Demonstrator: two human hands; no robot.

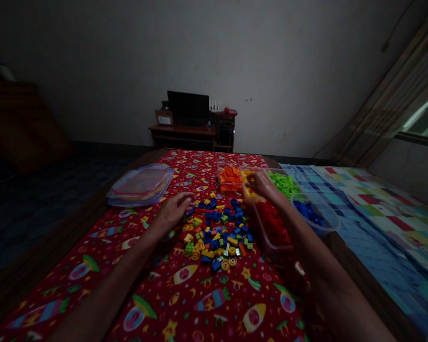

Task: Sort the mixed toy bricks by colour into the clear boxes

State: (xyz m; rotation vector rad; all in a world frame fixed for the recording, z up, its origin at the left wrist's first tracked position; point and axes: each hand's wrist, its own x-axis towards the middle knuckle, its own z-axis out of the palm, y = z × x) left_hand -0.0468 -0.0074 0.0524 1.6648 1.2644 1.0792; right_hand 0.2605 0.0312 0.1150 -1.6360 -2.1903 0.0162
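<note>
A mixed pile of toy building bricks [214,232] in blue, yellow, green, orange and red lies on the red cloth. My left hand [171,211] is at the pile's upper left edge, fingers stretched to the right and apart. Over the container of yellow bricks [248,175] is my right hand [266,185], its fingers curled down and together; whatever they may hold is hidden. Orange bricks [230,175] fill the container just left of it. Green bricks [285,184] sit on its right, partly behind the hand. Red bricks [271,221] are in a container below the wrist, partly covered by my forearm.
Blue bricks [308,213] lie in an oval clear container at the right table edge. Stacked clear lids [141,184] rest on the left. A bed with a checked cover [388,209] adjoins the table's right side. A desk with a monitor [188,108] stands against the wall.
</note>
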